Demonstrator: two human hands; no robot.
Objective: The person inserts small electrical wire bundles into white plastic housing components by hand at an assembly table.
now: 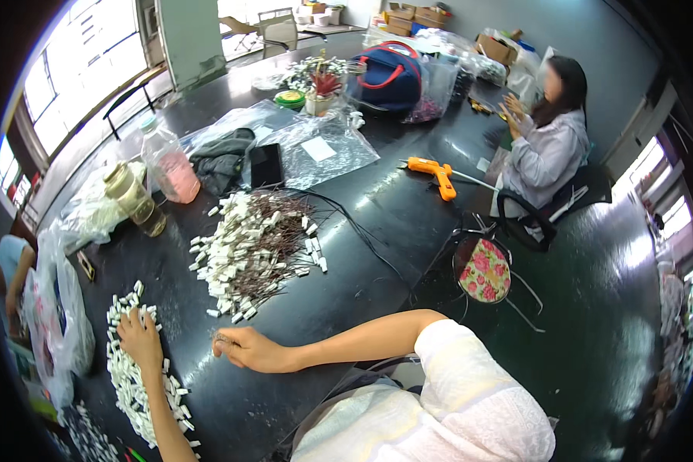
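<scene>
And here's the shirt (377,431), pale, close to white, with soft yellow and greyish bands washing faintly across it! The right sleeve (485,389) is short and roomy, ending close to the elbow (421,320), and look at that: finely textured, creased all along! Past it, a bare right forearm (346,348), slim, narrowing to the wrist (297,359); on the other side the left forearm (165,416) is bare too, and so are the left hand (140,340) and the right hand (250,349)
</scene>
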